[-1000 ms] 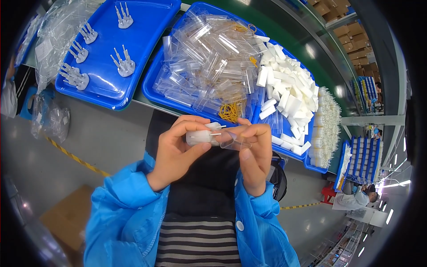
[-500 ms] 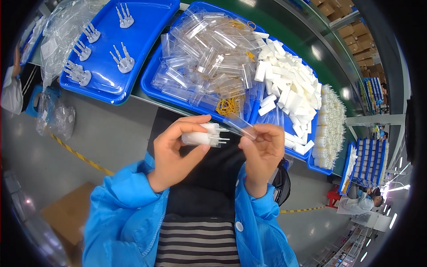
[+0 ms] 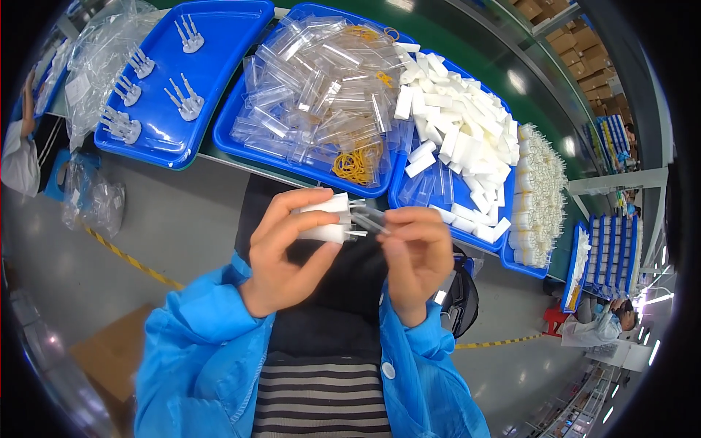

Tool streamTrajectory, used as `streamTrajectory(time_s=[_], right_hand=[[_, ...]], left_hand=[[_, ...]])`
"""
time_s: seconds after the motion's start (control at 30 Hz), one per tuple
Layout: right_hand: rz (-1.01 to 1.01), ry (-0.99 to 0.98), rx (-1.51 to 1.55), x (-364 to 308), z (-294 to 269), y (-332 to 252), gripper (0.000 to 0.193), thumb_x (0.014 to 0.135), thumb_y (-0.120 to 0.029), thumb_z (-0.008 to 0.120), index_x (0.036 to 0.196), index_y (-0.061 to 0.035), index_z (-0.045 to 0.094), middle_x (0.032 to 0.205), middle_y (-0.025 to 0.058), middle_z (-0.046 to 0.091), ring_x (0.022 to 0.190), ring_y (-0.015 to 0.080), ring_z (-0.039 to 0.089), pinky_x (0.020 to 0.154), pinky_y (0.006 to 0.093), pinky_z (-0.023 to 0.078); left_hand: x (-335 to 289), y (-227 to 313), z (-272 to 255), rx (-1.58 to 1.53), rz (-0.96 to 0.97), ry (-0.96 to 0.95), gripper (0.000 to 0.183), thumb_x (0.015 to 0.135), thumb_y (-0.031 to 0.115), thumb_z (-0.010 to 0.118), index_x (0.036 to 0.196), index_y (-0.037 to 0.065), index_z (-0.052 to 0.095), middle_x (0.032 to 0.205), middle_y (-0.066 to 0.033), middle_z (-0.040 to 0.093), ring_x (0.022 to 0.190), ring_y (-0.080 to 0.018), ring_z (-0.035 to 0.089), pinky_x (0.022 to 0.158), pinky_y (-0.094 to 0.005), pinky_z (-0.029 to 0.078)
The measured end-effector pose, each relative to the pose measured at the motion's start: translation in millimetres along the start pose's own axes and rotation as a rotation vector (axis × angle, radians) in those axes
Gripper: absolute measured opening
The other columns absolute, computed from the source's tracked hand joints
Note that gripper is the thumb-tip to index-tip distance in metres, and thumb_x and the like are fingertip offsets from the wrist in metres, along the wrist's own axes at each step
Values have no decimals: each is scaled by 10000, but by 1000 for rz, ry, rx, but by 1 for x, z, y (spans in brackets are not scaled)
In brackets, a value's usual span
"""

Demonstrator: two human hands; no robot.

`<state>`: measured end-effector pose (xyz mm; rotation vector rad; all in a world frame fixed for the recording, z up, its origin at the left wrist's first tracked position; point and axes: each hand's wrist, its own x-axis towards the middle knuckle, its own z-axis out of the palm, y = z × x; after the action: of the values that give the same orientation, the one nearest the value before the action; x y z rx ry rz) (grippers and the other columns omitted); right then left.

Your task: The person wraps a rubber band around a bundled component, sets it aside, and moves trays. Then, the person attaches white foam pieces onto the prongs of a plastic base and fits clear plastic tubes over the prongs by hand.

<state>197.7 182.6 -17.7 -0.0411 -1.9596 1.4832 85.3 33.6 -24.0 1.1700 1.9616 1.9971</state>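
My left hand (image 3: 281,248) grips a bundle of white blocks (image 3: 325,232), with thin pale prongs sticking out to the right. Between the fingertips of my right hand (image 3: 418,248) is a clear plastic sleeve (image 3: 371,220), blurred by motion. Its left end overlaps the prong tips in the picture; whether it touches them I cannot tell. Beyond my hands, a blue tray (image 3: 228,142) holds a heap of clear sleeves (image 3: 310,95) and yellow rubber bands (image 3: 355,166). White blocks (image 3: 467,139) are piled in the blue tray to its right.
At the far left, a blue tray (image 3: 164,135) carries several white pronged pieces (image 3: 188,106). Rows of white pronged assemblies (image 3: 537,197) fill a blue tray at the right. A clear plastic bag (image 3: 102,80) lies by the left tray. Another person (image 3: 599,325) is at the far right.
My right hand has moved left with the clear sleeve, bringing it up to the prongs. My left hand keeps its grip on the white blocks. The trays appear shifted slightly left.
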Motion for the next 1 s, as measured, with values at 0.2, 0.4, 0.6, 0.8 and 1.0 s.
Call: streamTrajectory(time_s=[0.2, 0.4, 0.6, 0.8, 1.0], right_hand=[[95, 185, 177, 1, -2, -4, 187, 808, 122, 608, 963, 27, 567, 1124, 204, 589, 953, 182, 579, 848, 291, 469], [68, 181, 136, 1, -10, -3, 162, 822, 95, 597, 963, 21, 569, 1099, 191, 609, 970, 196, 578, 864, 297, 454], [68, 255, 223, -1, -5, -3, 198, 857, 52, 621, 1034, 12, 544, 1105, 202, 612, 932, 171, 565, 831, 277, 451], [25, 240, 175, -1, 3, 2, 259, 847, 54, 641, 1074, 22, 520, 1081, 220, 635, 911, 171, 562, 772, 268, 460], [19, 220, 165, 0, 5, 3, 266, 841, 57, 647, 1073, 27, 520, 1070, 224, 640, 921, 188, 570, 758, 265, 471]], left_hand=[[-1, 6, 6, -202, -141, 50, 282, 789, -37, 713, 1064, -15, 656, 1228, -177, 581, 1114, -285, 611, 916, -346, 500], [0, 5, 8, -196, -151, 65, 277, 803, -24, 713, 1074, -18, 657, 1223, -177, 588, 1095, -275, 619, 898, -339, 506], [3, 6, 8, 28, -3, 48, 295, 779, -12, 734, 1069, -10, 678, 1189, -186, 611, 1054, -294, 634, 851, -347, 524], [3, 5, 7, 74, -1, 47, 307, 760, -13, 747, 1061, -11, 688, 1176, -187, 615, 1035, -300, 638, 833, -349, 530], [5, 5, 5, 105, 27, 41, 321, 750, -19, 749, 1065, -8, 689, 1168, -181, 618, 1028, -303, 634, 835, -348, 526]])
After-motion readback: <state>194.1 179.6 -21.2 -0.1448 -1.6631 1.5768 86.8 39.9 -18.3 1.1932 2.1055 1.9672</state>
